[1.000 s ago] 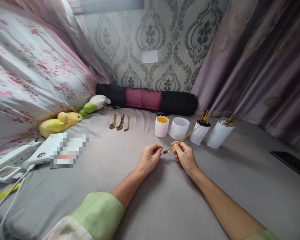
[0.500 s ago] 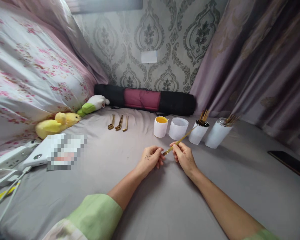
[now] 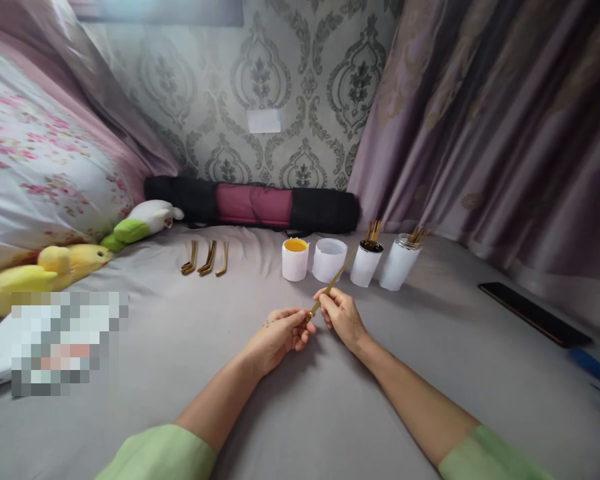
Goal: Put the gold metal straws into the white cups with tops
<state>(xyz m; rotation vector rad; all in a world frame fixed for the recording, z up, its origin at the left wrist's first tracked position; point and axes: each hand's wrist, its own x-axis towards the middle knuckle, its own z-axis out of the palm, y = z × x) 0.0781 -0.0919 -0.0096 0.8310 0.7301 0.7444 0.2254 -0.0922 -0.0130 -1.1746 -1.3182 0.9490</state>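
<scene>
My right hand (image 3: 341, 318) pinches a thin gold stick (image 3: 330, 288) near its lower end; the stick slants up toward the cups. My left hand (image 3: 280, 332) is curled, its fingertips touching the stick's lower tip. Behind the hands stands a row of white cups: one with yellow contents (image 3: 295, 259), one translucent cup (image 3: 329, 259), one dark-rimmed cup holding gold sticks (image 3: 366, 262), and a glass jar with more sticks (image 3: 399, 261). Three bent gold pieces (image 3: 206, 259) lie on the grey sheet to the left.
A black and pink roll (image 3: 253, 205) lies along the wall. Yellow and green plush toys (image 3: 50, 267) rest by the floral bedding at left. A dark phone (image 3: 530, 313) and a blue object (image 3: 595, 370) lie at right, by the curtain.
My left hand has closed in and now touches the stick's lower tip. The camera has turned right, so everything sits further left in view.
</scene>
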